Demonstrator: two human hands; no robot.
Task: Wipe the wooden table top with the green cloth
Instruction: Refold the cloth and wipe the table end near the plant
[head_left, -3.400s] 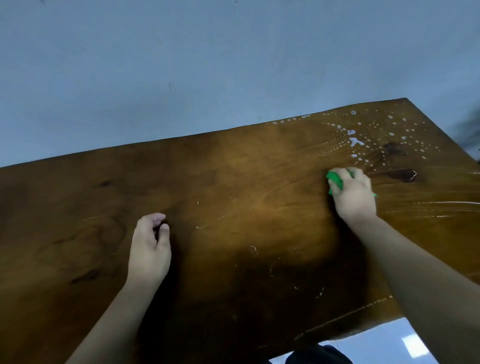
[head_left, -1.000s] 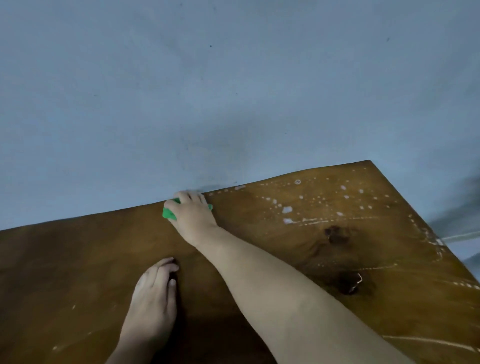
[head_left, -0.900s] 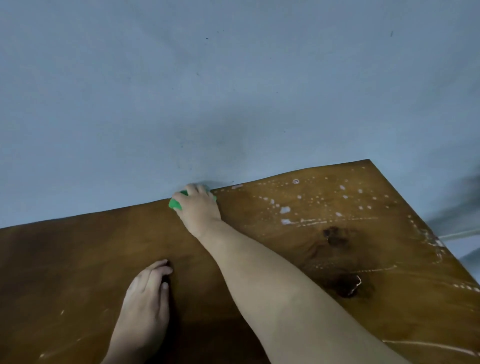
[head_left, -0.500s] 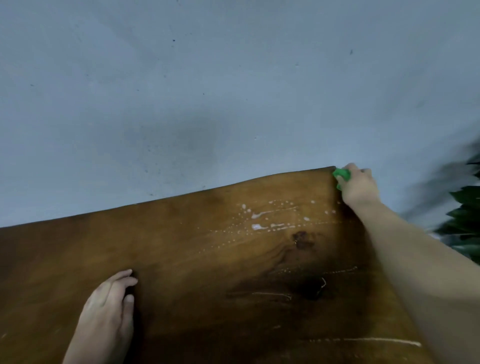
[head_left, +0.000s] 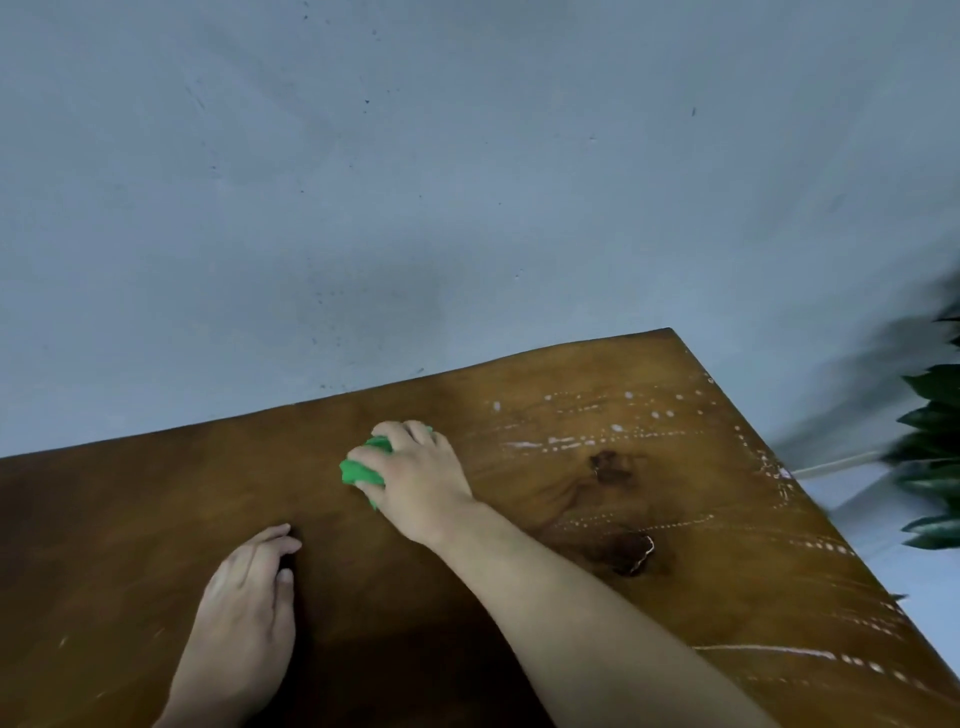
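The dark brown wooden table top (head_left: 727, 545) fills the lower part of the head view, with its far edge against a wall. My right hand (head_left: 421, 475) grips the bunched green cloth (head_left: 361, 470) and presses it on the wood near the far edge, left of the table's middle. Most of the cloth is hidden under the fingers. White droplets and streaks (head_left: 587, 436) lie to the right of the cloth, around a dark knot (head_left: 610, 465). My left hand (head_left: 244, 618) rests flat on the table, nearer to me and left of the right arm.
A grey-blue wall (head_left: 467, 182) rises directly behind the table's far edge. Dark green plant leaves (head_left: 935, 452) stand past the table's right edge. A second dark knot (head_left: 631, 553) and more white streaks (head_left: 779, 652) mark the right side of the wood.
My right hand has swept the cloth from the far right corner back leftward along the far part of the table. The left hand stays planted on the wood.
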